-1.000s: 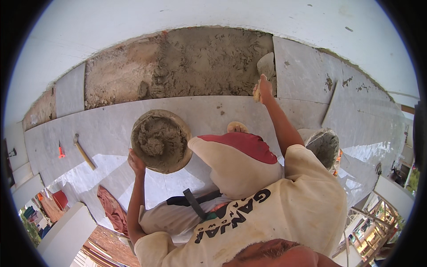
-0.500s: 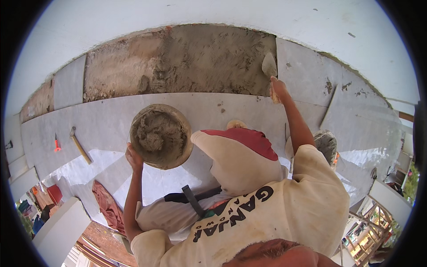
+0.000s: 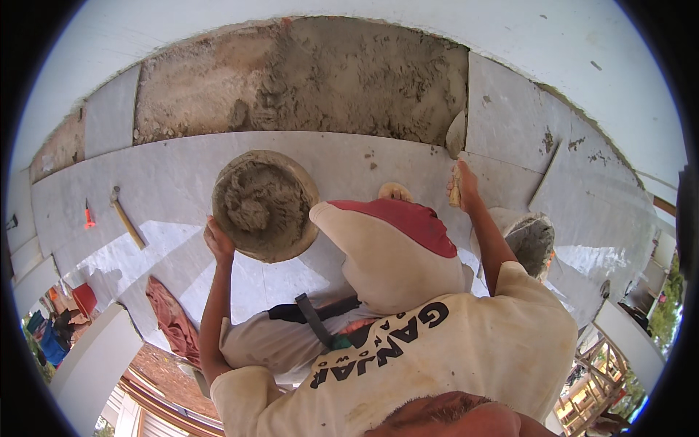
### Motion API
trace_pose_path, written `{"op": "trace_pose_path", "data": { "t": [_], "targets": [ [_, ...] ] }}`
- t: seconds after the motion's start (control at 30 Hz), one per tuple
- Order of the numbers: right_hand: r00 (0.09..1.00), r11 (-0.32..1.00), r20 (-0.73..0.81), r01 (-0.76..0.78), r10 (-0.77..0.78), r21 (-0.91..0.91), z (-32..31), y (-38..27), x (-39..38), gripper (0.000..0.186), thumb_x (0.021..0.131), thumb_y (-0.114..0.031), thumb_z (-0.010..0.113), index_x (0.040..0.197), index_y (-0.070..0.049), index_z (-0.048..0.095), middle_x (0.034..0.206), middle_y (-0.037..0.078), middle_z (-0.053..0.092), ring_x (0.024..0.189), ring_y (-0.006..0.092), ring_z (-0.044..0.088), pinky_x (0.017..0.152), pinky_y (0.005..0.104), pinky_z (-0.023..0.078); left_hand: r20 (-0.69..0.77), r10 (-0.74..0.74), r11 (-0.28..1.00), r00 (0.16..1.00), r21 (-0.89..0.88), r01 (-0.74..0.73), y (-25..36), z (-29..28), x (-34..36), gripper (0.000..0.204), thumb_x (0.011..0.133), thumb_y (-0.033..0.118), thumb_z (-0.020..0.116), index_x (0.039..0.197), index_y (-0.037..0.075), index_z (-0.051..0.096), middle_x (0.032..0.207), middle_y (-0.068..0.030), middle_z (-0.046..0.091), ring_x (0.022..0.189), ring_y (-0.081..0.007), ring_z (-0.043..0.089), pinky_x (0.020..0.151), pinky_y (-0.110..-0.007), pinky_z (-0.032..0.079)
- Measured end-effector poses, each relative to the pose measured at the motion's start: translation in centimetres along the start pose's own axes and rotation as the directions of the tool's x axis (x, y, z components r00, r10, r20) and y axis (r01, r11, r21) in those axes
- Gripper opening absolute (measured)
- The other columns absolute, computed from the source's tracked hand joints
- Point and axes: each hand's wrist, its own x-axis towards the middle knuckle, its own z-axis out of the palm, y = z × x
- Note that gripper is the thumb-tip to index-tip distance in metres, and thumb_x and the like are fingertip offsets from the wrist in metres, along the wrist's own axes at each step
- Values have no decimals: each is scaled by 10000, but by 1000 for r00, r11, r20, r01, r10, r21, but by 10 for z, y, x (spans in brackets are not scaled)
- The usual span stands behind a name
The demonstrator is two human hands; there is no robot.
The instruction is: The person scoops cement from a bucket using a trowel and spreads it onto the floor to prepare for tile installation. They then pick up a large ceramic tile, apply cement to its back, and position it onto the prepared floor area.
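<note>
Grey wet mortar fills a round bucket (image 3: 310, 218) standing on the tiles left of my knee. My left hand (image 3: 218, 239) grips the near left side of its rim, fingers partly hidden. Out to the right, my right hand (image 3: 466, 185) is closed round the wooden handle of a trowel (image 3: 456, 135). The trowel's blade lies over the right end of a bed of spread mortar (image 3: 371, 80), close to the edge of a laid grey tile (image 3: 502, 109). Left of the mortar bed is a bare rough strip (image 3: 196, 95).
A hammer (image 3: 128, 218) and an orange-handled tool (image 3: 89, 215) lie at left, with a reddish cloth (image 3: 172, 315) nearer. A second bucket (image 3: 542, 240) with grey contents stands beside my right forearm. Beyond the mortar bed rises a white wall (image 3: 349, 9).
My right hand has drawn the trowel back toward me along the tile edge, to the near right corner of the mortar bed. The left hand stays at the bucket; the view has shifted slightly.
</note>
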Motion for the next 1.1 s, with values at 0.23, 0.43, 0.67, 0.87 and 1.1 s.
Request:
{"op": "trace_pose_path", "data": {
  "t": [0.23, 0.43, 0.67, 0.87, 1.1],
  "targets": [
    [985, 998, 163, -61, 54, 33, 77, 1, 3, 453, 939, -556, 557, 985, -105, 546, 699, 32, 534, 515, 150, 535, 451, 336, 485, -10, 25, 999, 1000, -32, -25, 8, 6, 0, 554, 1065, 374, 352, 1061, -83, 665, 971, -148, 703, 873, -211, 631, 805, -352, 491],
    [949, 952, 300, 0, 97, -306, 138, -8, 1, 437, 954, -530, 540, 942, -93, 533, 667, 25, 520, 484, 146, 512, 424, 338, 455, 3, 0, 1000, 1000, 13, 0, -10, -3, 6, 554, 1061, 375, 361, 1028, -84, 670, 934, -147, 704, 849, -206, 622, 800, -351, 486],
    [928, 470, 364, 357, -78, -807, 103, -70, -6, 463, 960, -485, 518, 965, -26, 578, 691, 144, 615, 578, 251, 623, 531, 408, 490, -43, 20, 998, 999, 55, -18, 9, 2, -4, 582, 1057, 402, 355, 1022, -87, 669, 927, -169, 702, 856, -249, 629, 807, -385, 483],
    [820, 22, 408, 454, -402, -891, 95, -90, 18, 492, 948, -482, 545, 1138, -32, 598, 1004, 266, 674, 970, 434, 648, 824, 505, 501, -27, 1, 997, 1000, 77, 1, 12, 1, -5, 591, 1058, 409, 344, 1015, -82, 670, 937, -178, 701, 851, -252, 621, 810, -389, 481],
    [596, -359, 706, 608, -383, -708, 91, -95, 33, 533, 920, -406, 613, 1324, -64, 542, 1112, 226, 673, 1034, 404, 640, 893, 492, 498, -33, 43, 997, 999, 62, -41, 6, 4, 0, 587, 1059, 403, 345, 1003, -83, 668, 928, -171, 698, 854, -237, 619, 806, -379, 480]
  ]
}}
